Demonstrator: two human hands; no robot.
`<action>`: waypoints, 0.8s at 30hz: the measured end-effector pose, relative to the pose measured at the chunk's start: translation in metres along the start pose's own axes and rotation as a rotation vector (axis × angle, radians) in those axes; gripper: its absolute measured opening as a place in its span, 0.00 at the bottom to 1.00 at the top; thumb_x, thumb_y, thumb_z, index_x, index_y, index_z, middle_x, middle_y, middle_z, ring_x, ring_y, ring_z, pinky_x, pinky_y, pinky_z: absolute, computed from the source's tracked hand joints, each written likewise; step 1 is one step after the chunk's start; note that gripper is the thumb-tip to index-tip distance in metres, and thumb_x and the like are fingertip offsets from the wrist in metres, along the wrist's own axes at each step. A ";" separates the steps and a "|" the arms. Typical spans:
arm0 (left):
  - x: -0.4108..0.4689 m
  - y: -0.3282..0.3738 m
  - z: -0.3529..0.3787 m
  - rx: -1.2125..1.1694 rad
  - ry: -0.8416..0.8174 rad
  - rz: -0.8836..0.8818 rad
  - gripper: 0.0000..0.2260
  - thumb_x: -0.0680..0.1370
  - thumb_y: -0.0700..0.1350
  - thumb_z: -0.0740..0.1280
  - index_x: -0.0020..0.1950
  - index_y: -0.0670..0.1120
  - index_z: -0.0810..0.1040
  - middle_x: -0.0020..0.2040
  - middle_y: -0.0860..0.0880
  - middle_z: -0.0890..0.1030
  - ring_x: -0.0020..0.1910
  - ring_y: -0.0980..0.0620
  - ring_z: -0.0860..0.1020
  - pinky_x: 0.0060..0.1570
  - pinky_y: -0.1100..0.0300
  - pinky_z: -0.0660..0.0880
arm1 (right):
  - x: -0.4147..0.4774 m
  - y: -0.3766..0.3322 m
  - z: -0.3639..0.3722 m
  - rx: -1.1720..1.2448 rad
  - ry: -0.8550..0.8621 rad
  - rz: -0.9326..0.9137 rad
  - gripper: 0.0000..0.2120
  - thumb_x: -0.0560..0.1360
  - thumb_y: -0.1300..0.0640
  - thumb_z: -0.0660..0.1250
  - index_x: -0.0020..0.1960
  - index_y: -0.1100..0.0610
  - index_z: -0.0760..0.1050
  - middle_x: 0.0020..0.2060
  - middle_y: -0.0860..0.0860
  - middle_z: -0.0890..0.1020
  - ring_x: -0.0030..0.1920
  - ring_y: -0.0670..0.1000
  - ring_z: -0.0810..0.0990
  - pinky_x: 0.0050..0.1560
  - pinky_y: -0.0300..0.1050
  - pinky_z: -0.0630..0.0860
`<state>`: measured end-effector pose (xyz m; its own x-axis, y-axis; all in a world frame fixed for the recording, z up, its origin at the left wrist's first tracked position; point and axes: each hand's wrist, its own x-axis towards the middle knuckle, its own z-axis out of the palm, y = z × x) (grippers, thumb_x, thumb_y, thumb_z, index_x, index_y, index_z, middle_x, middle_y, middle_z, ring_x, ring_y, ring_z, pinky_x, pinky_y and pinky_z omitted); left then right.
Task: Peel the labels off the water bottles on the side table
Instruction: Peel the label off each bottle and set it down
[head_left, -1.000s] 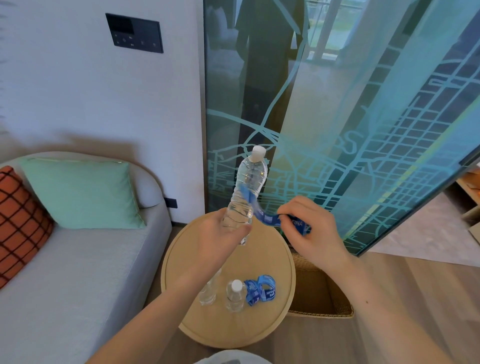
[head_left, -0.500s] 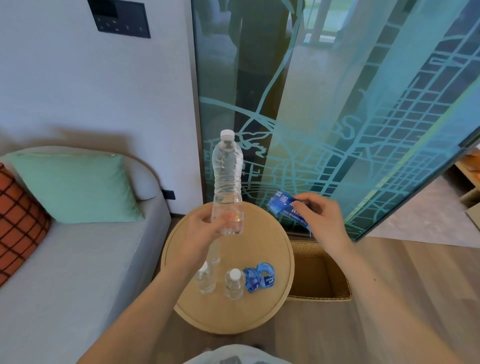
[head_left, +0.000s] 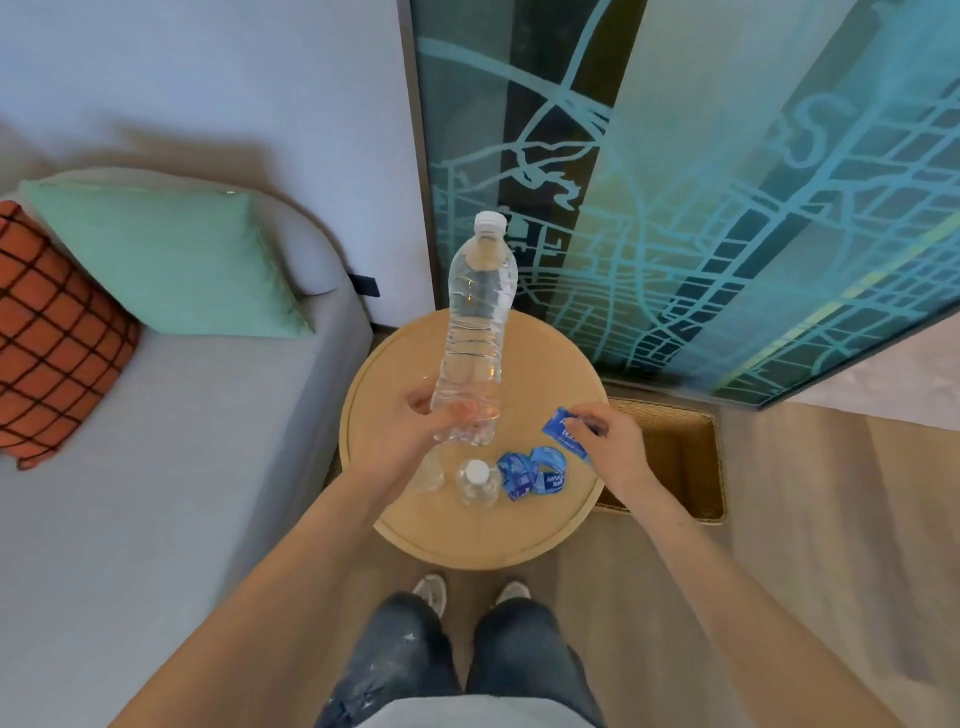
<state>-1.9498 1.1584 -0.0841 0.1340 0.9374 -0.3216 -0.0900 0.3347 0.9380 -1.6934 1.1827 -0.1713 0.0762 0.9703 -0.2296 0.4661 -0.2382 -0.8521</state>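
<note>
The held bottle (head_left: 475, 332) is bare, and its blue label (head_left: 563, 434) is free, pinched between the thumb and fingertips of the right hand (head_left: 618, 447) just above the side table (head_left: 545, 358). On the table, curled labels (head_left: 532, 470) lie beside 2 standing bottles (head_left: 477, 480) that look bare, so little seems left. The left hand (head_left: 415, 441), raised over the table, wraps its fingers round the held bottle's base.

I count three clear water bottles: a held bottle (head_left: 475, 338) raised over the one round side table (head_left: 550, 364), a capped bottle (head_left: 477, 480) toward its six o'clock and a half-hidden bottle (head_left: 430, 475) toward eight. Three blue labels: a pinched label (head_left: 563, 434) at three o'clock, two curled labels (head_left: 545, 470) at four. Two cushions (head_left: 171, 260), one sofa (head_left: 156, 467), one woven basket (head_left: 660, 408).
</note>
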 end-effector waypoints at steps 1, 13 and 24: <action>0.002 -0.007 0.001 0.004 0.007 -0.014 0.21 0.67 0.53 0.77 0.58 0.50 0.84 0.54 0.46 0.86 0.54 0.46 0.84 0.56 0.51 0.77 | 0.005 0.010 0.008 0.007 -0.021 0.019 0.06 0.78 0.62 0.69 0.55 0.60 0.81 0.47 0.49 0.82 0.46 0.44 0.79 0.45 0.26 0.73; 0.022 -0.081 0.000 0.028 0.139 -0.113 0.23 0.65 0.52 0.79 0.59 0.51 0.84 0.55 0.48 0.86 0.57 0.46 0.83 0.64 0.41 0.75 | 0.049 0.115 0.089 -0.153 -0.216 0.121 0.08 0.78 0.61 0.69 0.56 0.61 0.79 0.47 0.51 0.80 0.51 0.52 0.78 0.45 0.34 0.70; 0.008 -0.061 0.005 0.023 0.153 -0.097 0.21 0.65 0.54 0.78 0.58 0.53 0.84 0.55 0.48 0.86 0.57 0.46 0.83 0.65 0.41 0.74 | 0.047 0.078 0.057 -0.331 -0.191 -0.039 0.16 0.81 0.58 0.65 0.67 0.58 0.74 0.62 0.55 0.78 0.62 0.53 0.75 0.60 0.40 0.68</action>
<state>-1.9386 1.1449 -0.1436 -0.0111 0.9053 -0.4246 -0.0613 0.4232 0.9040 -1.7036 1.2075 -0.2757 -0.0980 0.9457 -0.3100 0.7274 -0.1446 -0.6708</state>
